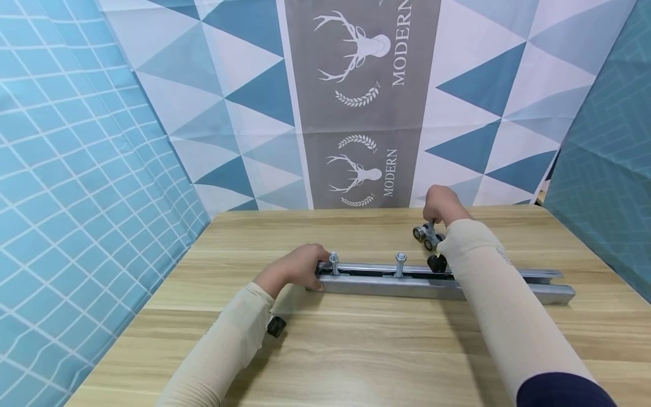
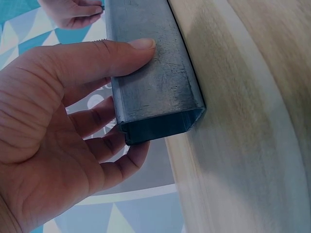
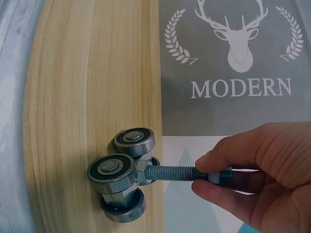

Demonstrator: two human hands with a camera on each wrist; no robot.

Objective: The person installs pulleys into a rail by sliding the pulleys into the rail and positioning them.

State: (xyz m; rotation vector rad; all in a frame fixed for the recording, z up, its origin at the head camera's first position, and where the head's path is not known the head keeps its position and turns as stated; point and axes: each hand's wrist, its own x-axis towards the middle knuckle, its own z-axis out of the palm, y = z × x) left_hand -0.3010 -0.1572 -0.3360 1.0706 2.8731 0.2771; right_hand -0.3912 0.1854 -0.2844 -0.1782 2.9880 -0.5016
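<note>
A long metal channel rail lies on the wooden table, its slot facing up. My left hand grips the rail's left end; in the left wrist view the thumb presses one face and the other fingers reach round the opposite side. Beyond the rail, my right hand pinches the threaded bolt of a roller trolley between thumb and fingers. Its several bearing wheels point away from the hand. Two more bolts with nuts, a left one and a middle one, stand upright in the slot.
The wooden table reaches back to a patterned cloth hanging behind it. Blue checked cloth hangs at the left, teal cloth at the right. A small black device sits by the left wrist.
</note>
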